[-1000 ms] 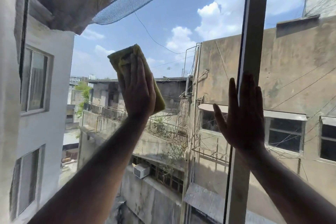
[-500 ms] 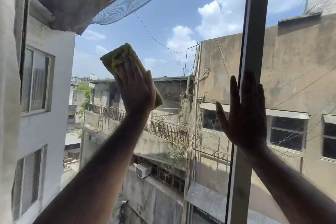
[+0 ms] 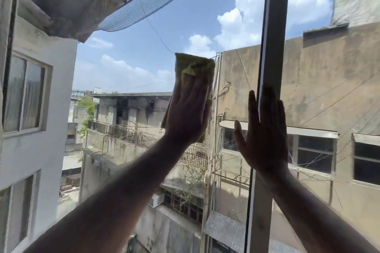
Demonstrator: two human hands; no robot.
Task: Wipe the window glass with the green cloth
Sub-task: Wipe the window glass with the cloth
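Observation:
The window glass fills the view, with sky and buildings behind it. My left hand presses the folded green cloth flat against the pane, near the middle. The cloth's upper half sticks out above my fingers; its lower part is hidden under my palm. My right hand lies flat with fingers spread on the grey vertical window frame, just right of the cloth, and holds nothing.
A second pane lies right of the frame bar. The left window edge runs down the far left. Outside stand a white building at left and concrete buildings at centre and right.
My left hand has slid the cloth to the right across the glass, from left of centre to close beside the frame bar. My right hand stays on the frame.

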